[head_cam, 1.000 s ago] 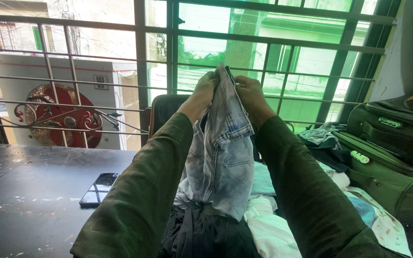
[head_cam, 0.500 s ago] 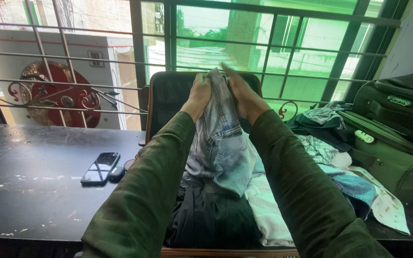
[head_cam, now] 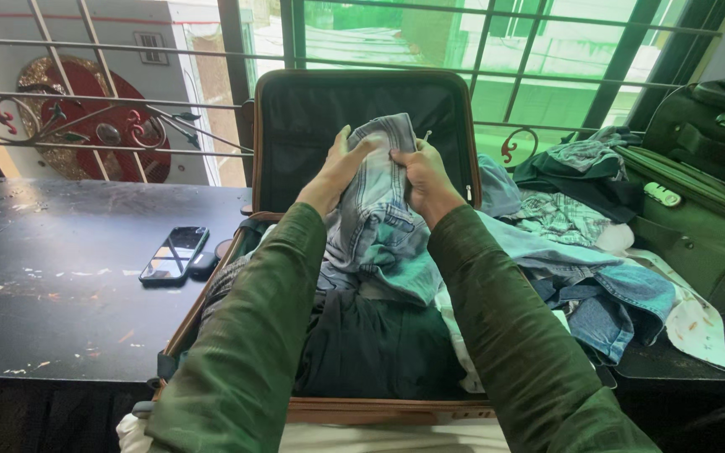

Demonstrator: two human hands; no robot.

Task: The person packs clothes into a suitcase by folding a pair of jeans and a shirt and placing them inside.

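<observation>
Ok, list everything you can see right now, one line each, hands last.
pale blue washed denim garment: one, held up over the open case
open brown-edged suitcase: one, black lining, lid upright, centre
dark folded clothes: black, inside the case
loose clothes pile: several, blue, white, checked, right of the case
green soft suitcase: one, far right
black smartphone: one, on the dark table, left
window grille: metal bars, behind
left hand: grips the denim, green sleeve
right hand: grips the denim, green sleeve
</observation>
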